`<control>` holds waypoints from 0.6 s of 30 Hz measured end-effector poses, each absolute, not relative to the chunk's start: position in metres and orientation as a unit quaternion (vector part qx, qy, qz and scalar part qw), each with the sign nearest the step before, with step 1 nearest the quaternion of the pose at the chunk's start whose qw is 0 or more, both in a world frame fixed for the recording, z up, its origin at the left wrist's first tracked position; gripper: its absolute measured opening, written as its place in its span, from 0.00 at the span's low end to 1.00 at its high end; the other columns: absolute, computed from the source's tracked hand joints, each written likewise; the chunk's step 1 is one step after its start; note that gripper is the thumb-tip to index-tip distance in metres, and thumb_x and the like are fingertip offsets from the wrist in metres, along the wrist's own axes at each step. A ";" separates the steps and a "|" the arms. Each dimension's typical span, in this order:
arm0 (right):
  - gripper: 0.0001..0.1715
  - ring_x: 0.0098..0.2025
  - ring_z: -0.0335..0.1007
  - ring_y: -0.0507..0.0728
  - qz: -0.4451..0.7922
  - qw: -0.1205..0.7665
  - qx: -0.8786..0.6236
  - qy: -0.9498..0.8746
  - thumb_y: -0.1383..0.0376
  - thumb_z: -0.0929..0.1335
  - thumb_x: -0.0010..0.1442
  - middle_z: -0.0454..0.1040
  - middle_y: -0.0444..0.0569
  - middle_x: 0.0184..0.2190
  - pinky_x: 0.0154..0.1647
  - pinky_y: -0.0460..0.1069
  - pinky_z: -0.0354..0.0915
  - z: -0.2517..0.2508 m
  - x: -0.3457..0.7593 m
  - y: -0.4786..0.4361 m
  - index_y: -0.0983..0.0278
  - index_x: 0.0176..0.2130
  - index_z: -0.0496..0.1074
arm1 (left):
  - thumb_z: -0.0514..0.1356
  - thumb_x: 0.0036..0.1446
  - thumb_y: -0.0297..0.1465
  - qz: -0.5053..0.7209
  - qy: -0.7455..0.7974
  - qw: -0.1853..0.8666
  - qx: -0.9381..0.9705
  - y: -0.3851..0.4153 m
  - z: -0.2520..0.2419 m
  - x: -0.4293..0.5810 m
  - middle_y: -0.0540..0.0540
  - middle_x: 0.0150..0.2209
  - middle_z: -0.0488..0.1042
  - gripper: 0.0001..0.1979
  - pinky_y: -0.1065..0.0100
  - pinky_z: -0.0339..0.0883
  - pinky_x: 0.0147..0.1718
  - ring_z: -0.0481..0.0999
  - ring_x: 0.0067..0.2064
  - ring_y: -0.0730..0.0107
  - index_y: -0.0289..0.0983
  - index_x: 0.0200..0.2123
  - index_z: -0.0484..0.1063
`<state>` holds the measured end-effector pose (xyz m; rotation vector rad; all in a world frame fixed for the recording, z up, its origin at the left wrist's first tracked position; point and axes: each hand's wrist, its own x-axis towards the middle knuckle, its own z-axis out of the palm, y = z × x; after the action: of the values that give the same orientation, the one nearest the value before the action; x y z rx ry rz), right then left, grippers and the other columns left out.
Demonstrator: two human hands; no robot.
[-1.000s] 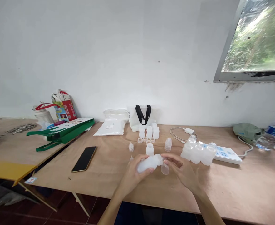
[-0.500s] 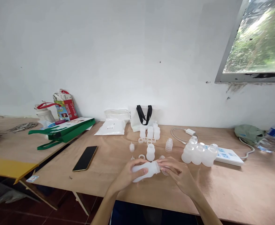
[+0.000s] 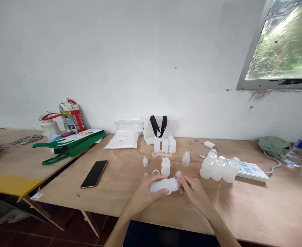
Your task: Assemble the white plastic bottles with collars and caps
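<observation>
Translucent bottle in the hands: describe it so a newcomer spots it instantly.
On the plywood table below the window, look between the black phone and the power strip. The frosted plastic bottle lies on its side in the left hand, neck at the right hand, unlike the upright bottles nearby.

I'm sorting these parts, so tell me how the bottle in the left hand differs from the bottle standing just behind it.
The held bottle lies on its side in the left hand, its neck toward the right hand. The standing bottle is upright on the plywood table, touched by neither hand. The held bottle looks longer than the standing bottle, though it is nearer the camera. Both are frosted, translucent white plastic.
</observation>
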<state>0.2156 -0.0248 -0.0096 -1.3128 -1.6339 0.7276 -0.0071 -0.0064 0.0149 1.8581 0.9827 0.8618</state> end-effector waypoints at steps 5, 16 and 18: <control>0.20 0.34 0.68 0.55 0.354 0.398 -0.473 -0.702 0.46 0.61 0.70 0.74 0.43 0.32 0.34 0.48 0.61 0.004 0.227 -0.032 0.57 0.40 0.70 | 0.67 0.58 0.44 0.330 0.395 0.431 0.741 -0.002 0.012 -0.008 0.43 0.56 0.77 0.22 0.57 0.67 0.57 0.75 0.56 0.52 0.43 0.54 0.77; 0.31 0.28 0.65 0.55 0.319 0.393 -0.507 -0.698 0.43 0.56 0.72 0.69 0.43 0.25 0.32 0.49 0.59 -0.004 0.225 -0.028 0.59 0.28 0.65 | 0.69 0.56 0.42 0.334 0.409 0.393 0.752 -0.004 0.009 -0.006 0.44 0.56 0.78 0.23 0.55 0.67 0.58 0.75 0.56 0.51 0.45 0.54 0.78; 0.26 0.30 0.66 0.54 0.329 0.381 -0.481 -0.718 0.44 0.58 0.71 0.70 0.42 0.28 0.33 0.49 0.60 0.001 0.229 -0.030 0.58 0.33 0.67 | 0.69 0.56 0.43 0.332 0.405 0.407 0.748 -0.003 0.009 -0.007 0.44 0.56 0.78 0.23 0.56 0.67 0.57 0.75 0.56 0.51 0.44 0.54 0.78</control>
<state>0.2285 -0.0305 0.0015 -1.2289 -1.8319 0.8401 -0.0068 -0.0026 0.0089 1.8871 1.0226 0.8374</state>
